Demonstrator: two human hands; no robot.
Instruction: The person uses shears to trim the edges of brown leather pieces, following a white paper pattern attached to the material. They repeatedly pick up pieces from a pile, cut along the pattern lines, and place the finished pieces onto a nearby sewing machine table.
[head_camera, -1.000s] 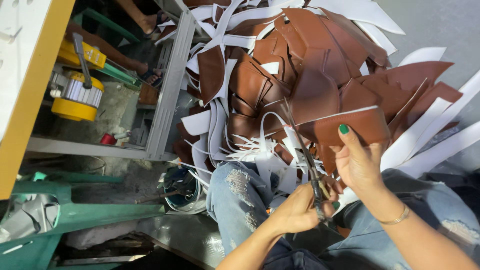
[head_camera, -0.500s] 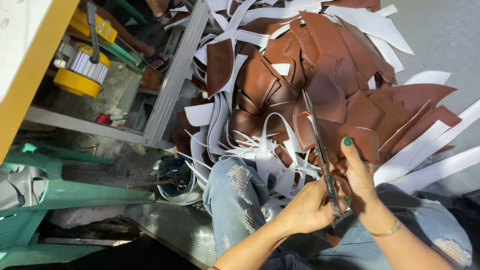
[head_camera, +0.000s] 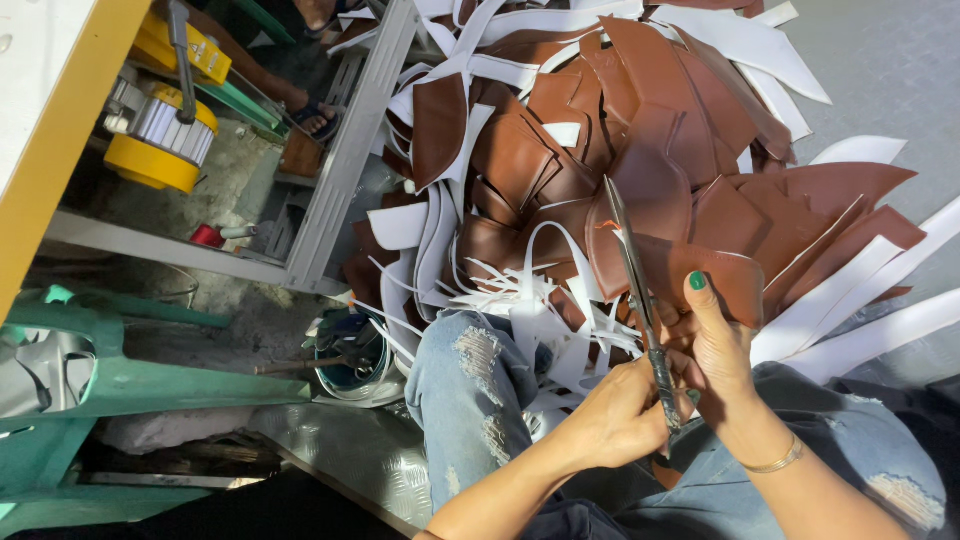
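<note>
Two hands busy over your lap. Your left hand (head_camera: 615, 415) is clenched round the handles of the long grey metal scissors (head_camera: 640, 305), blades close together and pointing away from you, up across the pile. Your right hand (head_camera: 715, 345), just beside that grip and touching the scissors' shank, pinches the near edge of a curved brown leather piece (head_camera: 690, 270), thumb on top, green nail showing. That piece sits right against the blades, on the far side of your fingers. Beyond the blade tip: heap of brown leather offcuts (head_camera: 600, 130) mixed with white strips (head_camera: 540, 310). Under both hands, your ripped blue jeans (head_camera: 470, 390). Well left of the grip, a yellow motor (head_camera: 160, 140) under a grey metal frame (head_camera: 345, 160).
</note>
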